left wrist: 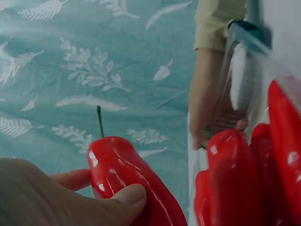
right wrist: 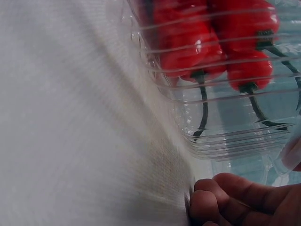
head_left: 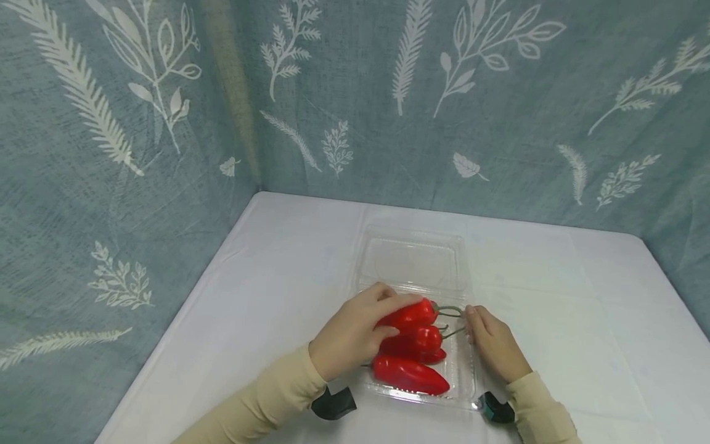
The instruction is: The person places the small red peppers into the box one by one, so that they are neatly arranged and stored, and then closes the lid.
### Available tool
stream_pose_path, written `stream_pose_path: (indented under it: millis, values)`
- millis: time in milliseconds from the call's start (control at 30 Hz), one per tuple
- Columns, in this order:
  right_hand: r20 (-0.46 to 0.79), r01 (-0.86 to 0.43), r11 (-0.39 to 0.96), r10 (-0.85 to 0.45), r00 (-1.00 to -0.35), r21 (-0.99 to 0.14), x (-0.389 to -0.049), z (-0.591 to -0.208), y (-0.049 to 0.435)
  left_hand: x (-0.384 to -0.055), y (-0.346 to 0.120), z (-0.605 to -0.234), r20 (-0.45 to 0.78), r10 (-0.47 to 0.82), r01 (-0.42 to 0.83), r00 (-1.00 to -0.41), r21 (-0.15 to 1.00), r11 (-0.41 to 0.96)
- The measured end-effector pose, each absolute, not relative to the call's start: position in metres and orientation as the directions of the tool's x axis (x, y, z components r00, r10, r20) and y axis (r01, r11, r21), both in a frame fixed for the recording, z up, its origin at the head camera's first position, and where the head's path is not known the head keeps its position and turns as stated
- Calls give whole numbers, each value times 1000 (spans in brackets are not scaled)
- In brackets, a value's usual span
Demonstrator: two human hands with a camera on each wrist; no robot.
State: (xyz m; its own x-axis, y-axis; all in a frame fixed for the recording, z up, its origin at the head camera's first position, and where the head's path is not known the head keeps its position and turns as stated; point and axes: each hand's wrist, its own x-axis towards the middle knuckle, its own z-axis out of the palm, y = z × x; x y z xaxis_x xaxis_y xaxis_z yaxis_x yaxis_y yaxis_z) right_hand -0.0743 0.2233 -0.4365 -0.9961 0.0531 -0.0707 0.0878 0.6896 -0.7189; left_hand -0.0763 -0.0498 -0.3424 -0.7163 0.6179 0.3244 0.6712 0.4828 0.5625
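In the head view, my left hand (head_left: 355, 330) grips a glossy red pepper (head_left: 415, 316) over the far part of a clear plastic clamshell container (head_left: 468, 379). The left wrist view shows the thumb on the near side of this pepper (left wrist: 136, 183) and a finger behind it, its green stem sticking up. More red peppers (head_left: 409, 374) lie in the container's base, most with stems toward the right. My right hand (head_left: 496, 342) holds the container's right rim. From the right wrist view, its thumb is at the rim and the other fingers (right wrist: 235, 197) are curled just outside the wall.
The container's clear lid (head_left: 410, 262) is hinged back, flat on the white-covered table (head_left: 277, 277). Dark wrist-worn devices (head_left: 334, 404) show beside both sleeves. A blue-green leaf-patterned cloth (head_left: 360, 123) hangs behind the table and along its left side.
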Motion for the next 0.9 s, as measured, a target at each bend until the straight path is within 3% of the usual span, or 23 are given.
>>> stream_pose_path:
  millis: [133,367,633,900]
  values:
    - [-74,89,693,52,-996,-715,-74,-438,224,-71,-46,-349,314,657,706,-685,506,495]
    - [-72,92,694,58,-996,-714,-75,-439,224,-60,-40,-355,225,695,700,-683,476,533]
    - [-102,111,690,54,-993,-715,-75,-436,224,-54,-41,-366,209,761,762,-614,406,504]
    - [-100,111,685,56,-993,-720,-74,-436,225,-52,-40,-377,167,761,752,-627,381,537]
